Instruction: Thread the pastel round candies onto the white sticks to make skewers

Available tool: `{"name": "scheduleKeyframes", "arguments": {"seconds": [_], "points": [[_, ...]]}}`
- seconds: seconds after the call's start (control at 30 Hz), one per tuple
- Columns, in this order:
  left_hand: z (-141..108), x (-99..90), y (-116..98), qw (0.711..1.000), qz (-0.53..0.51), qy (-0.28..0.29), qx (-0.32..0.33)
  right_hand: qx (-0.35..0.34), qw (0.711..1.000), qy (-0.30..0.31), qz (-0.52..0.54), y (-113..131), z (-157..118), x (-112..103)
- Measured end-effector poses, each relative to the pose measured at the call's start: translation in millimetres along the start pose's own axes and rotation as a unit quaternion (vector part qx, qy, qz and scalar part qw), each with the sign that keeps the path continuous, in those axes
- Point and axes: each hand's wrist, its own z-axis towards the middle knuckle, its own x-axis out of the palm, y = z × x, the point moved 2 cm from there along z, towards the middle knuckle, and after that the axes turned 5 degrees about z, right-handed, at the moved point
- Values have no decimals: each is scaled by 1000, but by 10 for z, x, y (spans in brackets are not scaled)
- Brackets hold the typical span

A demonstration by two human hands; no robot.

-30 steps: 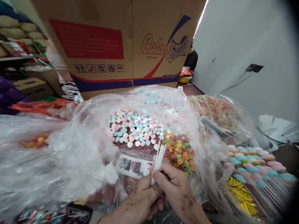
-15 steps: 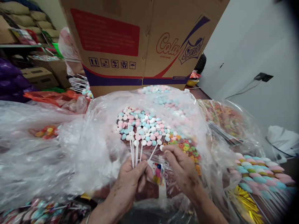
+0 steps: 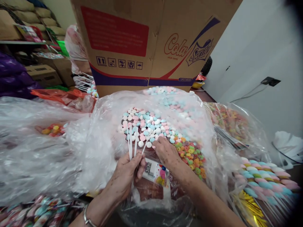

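Several white sticks [image 3: 130, 142] stood fanned out in the left hand [image 3: 129, 165], pinched near their lower ends between thumb and curled fingers, with one leaning off toward the right hand [image 3: 166, 152]. That right hand reached in at the near edge of the loose pastel candies [image 3: 151, 124], its fingers bent and drawn together; whether they had closed on a candy could not be told, since the tips were partly hidden. The candies lay spread over the middle of the table [image 3: 203, 95], inside a clear plastic bag [image 3: 104, 110], with ring-shaped gummies [image 3: 191, 157] beside them toward the right edge. A printed packet [image 3: 153, 171] lay nearer the person, between the hands and the table's near edge. Stacked candy skewers [image 3: 265, 178] rested farther along on the right, just beyond some gold strips [image 3: 252, 206]. The step in hand looked like picking out a single candy while the sticks were kept ready. From there, the move seemed to call for a light fingertip pinch on one piece without scattering its neighbours, and for a steady left grip, so that the fanned sticks would not slip or cross.
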Motion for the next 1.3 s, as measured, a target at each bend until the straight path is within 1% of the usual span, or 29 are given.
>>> {"name": "scheduleKeyframes", "arguments": {"seconds": [0.07, 0.17, 0.2, 0.23, 0.27, 0.37, 0.4, 0.5, 0.57, 0.67, 0.73, 0.8, 0.9, 0.97, 1.03, 1.13, 1.3], "points": [[19, -21, 25, 1000, 3, 5, -10, 10, 997, -33, 73, -89, -1, -69], [45, -48, 88, 999, -13, 5, -29, 71, 973, -81, 205, -216, -9, -225], [51, -55, 107, 999, -20, 2, -32, 94, 963, -84, 237, -241, -18, -263], [57, -60, 123, 999, -27, 0, -34, 105, 958, -74, 258, -248, -28, -286], [61, -64, 133, 999, -33, 0, -36, 103, 957, -55, 266, -240, -40, -293], [66, -67, 134, 998, -43, -4, -43, 49, 971, 9, 236, -173, -82, -220], [66, -66, 129, 998, -43, -6, -45, 31, 976, 18, 216, -156, -94, -178], [62, -62, 119, 998, -37, -5, -47, 5, 987, 12, 160, -155, -115, -63], [60, -60, 127, 999, -32, 1, -40, -18, 989, 14, 143, -175, -126, -18], [61, -66, 153, 999, -20, 3, -26, -49, 989, 19, 139, -192, -153, -1], [64, -73, 170, 1000, -16, 3, -21, -41, 991, 19, 127, -180, -169, -8], [69, -81, 181, 1000, -10, -1, -17, -16, 993, 5, 118, -152, -166, -25], [80, -93, 185, 1000, -1, -7, -11, 13, 987, -65, 143, -92, -106, -68], [86, -96, 187, 1000, -2, -9, -8, -6, 980, -111, 164, -39, -33, -85], [88, -97, 188, 1000, -5, -13, -6, -50, 978, -126, 159, 22, 49, -72], [85, -97, 189, 1000, -6, -20, -3, -93, 984, -104, 111, 84, 146, -4], [83, -110, 193, 1000, -7, -19, 0, -84, 995, -47, 25, 62, 172, 91]]}}
